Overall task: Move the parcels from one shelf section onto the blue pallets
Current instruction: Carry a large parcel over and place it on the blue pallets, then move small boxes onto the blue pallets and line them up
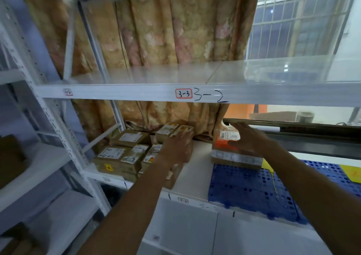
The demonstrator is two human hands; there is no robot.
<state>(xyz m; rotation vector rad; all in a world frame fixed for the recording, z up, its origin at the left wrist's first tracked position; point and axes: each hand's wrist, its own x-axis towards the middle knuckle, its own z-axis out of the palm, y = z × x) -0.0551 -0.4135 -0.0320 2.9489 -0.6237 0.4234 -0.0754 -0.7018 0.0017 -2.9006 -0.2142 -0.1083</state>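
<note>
On a white metal shelf (195, 168), brown cardboard parcels (121, 155) sat piled left; a blue plastic pallet (250, 188) lay right. The left hand (176, 147) and right hand (248, 139) reached in, fingers straight, gripping nothing. A bump could topple the pile.

White shelving (117, 93), floral curtain (166, 30), barred window (297, 20)

The shelf (117, 94) before me is white painted metal, its boards smooth and faintly glossy. The parcels (117, 158) are matt brown cardboard with white paper labels. The blue pallet (244, 192) is perforated plastic, slightly shiny. The curtain (175, 30) behind is soft patterned cloth.
</note>
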